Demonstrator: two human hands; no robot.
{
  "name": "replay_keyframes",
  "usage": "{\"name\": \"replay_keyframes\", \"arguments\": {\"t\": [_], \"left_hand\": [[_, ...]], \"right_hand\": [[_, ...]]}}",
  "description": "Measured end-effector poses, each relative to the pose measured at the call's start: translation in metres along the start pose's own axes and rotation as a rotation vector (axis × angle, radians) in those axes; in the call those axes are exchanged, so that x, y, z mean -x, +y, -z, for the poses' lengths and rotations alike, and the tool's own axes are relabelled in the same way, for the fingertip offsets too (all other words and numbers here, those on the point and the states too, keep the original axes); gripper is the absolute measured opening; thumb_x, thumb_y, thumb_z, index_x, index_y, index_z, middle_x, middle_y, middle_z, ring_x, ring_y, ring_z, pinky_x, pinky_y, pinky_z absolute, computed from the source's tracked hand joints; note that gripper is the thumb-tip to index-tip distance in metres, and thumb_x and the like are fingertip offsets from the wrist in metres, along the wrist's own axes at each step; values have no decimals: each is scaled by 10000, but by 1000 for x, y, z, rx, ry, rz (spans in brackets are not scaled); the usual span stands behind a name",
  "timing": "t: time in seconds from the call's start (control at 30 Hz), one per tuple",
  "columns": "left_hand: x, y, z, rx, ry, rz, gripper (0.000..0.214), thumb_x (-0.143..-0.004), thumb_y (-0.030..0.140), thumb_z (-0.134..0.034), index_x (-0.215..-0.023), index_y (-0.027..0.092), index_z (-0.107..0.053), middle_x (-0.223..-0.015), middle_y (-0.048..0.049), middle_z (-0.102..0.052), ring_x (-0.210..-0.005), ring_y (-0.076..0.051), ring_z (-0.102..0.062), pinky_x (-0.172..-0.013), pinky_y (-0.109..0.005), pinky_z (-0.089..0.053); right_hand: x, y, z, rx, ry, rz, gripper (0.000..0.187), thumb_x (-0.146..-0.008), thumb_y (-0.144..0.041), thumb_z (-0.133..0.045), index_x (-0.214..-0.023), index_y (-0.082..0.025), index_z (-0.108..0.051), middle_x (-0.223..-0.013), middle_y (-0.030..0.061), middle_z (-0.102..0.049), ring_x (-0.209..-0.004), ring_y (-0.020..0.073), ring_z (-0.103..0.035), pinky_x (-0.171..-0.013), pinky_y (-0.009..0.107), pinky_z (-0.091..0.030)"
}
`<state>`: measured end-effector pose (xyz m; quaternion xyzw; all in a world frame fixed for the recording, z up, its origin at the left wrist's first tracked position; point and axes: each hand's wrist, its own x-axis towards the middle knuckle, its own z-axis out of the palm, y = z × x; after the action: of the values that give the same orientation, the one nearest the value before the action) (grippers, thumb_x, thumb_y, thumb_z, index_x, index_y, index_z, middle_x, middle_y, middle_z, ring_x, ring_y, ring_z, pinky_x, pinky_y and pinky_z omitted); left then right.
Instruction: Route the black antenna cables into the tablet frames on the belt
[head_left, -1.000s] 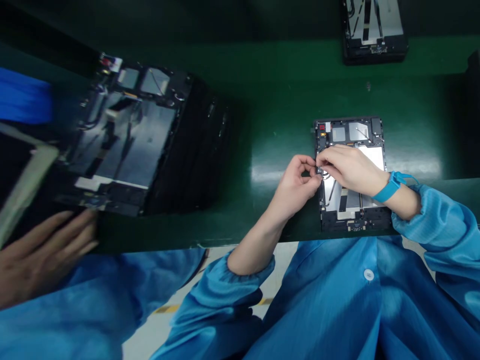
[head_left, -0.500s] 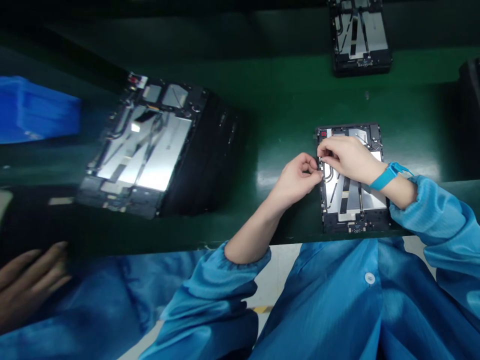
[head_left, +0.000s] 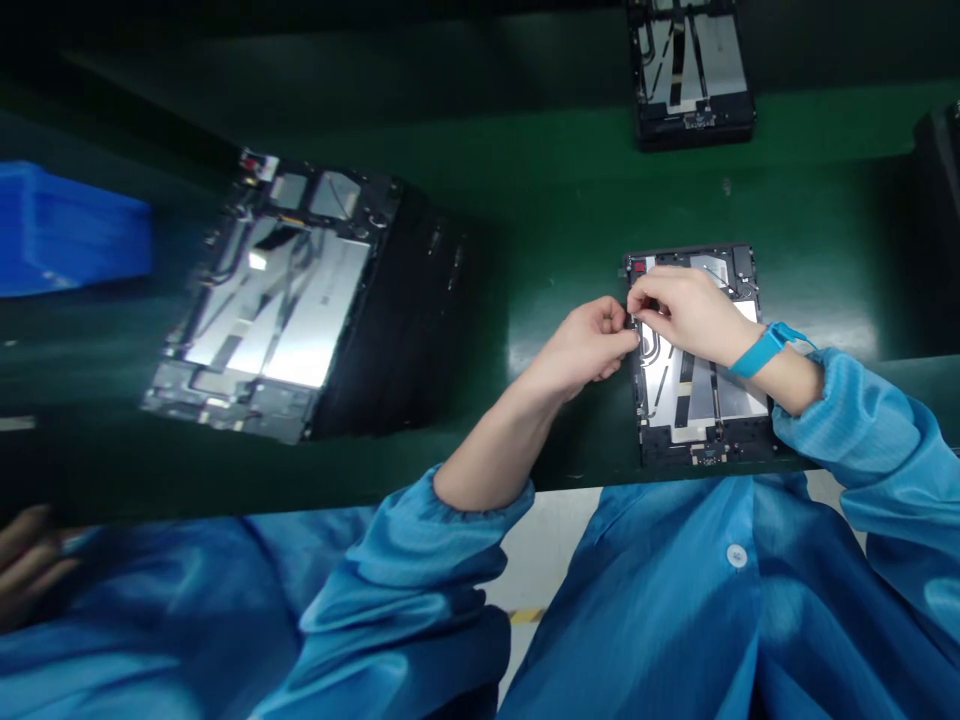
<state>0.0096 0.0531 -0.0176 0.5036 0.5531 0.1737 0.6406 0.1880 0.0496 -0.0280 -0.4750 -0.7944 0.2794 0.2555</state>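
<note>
Flat black rectangular device with exposed silver panel (head_left: 697, 385): innards up at front edge of glossy green table (head_left: 555, 290), likely for close reach. Left hand (head_left: 589, 345), fingers curled at device's left edge, perhaps steadying; right hand (head_left: 690, 312), fingertips drawn together above same edge, probably for precision. Cannot tell whether either grips anything. Further left: stack of similar black devices (head_left: 300, 310), apart, perhaps leaving elbow room.
</note>
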Motion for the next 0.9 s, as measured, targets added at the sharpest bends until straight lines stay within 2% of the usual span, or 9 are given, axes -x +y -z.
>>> {"name": "replay_keyframes", "arguments": {"t": [0.17, 0.37, 0.47, 0.57, 0.77, 0.9], "left_hand": [[-13, 12, 3, -27, 78, 15, 329, -650, 25, -672, -714, 234, -426, -466, 131, -346, -337, -35, -284, -352, -175, -136], [-27, 9, 4, 148, 21, -51, 373, -667, 57, -705, -761, 246, -397, -460, 146, -329, -319, -30, -262, -359, -164, -146], [-28, 5, 4, 168, 8, -96, 364, -711, 63, -703, -760, 243, -390, -459, 147, -348, -315, -27, -278, -352, -152, -170], [-27, 4, 3, 141, 1, -82, 341, -782, 47, -680, -772, 239, -398, -448, 147, -366, -313, -33, -314, -351, -146, -200], [-26, 8, 1, 78, 31, -58, 337, -908, 101, -681, -779, 237, -401, -439, 135, -382, -315, -34, -301, -355, -165, -157], [-25, 15, -6, 80, 78, 26, 339, -906, 97, -658, -773, 241, -381, -422, 135, -323, -318, -43, -267, -377, -180, -120]], "right_hand": [[-9, 3, 2, 3, 71, -104, 197, -856, -34, -595, -920, -162, -731, -917, 59, -734, -850, 204, -637, -803, 304, -421], [-11, 2, 7, -70, 128, -163, 235, -819, -22, -599, -982, -151, -708, -882, 30, -729, -767, 167, -629, -767, 280, -423], [-9, 2, 9, -67, 106, -151, 247, -803, -15, -587, -974, -160, -688, -825, 3, -703, -745, 159, -625, -746, 267, -417], [-10, 3, 10, -3, 81, -138, 264, -800, -5, -566, -977, -166, -677, -810, 1, -690, -759, 170, -632, -738, 270, -408], [-12, 8, 4, 97, 68, -116, 265, -833, -13, -543, -1005, -174, -663, -887, 42, -698, -847, 215, -657, -784, 316, -453], [-6, 13, 7, 143, 166, -50, 294, -850, -28, -513, -1053, -190, -651, -1159, 109, -669, -1037, 255, -652, -932, 404, -523]]}}
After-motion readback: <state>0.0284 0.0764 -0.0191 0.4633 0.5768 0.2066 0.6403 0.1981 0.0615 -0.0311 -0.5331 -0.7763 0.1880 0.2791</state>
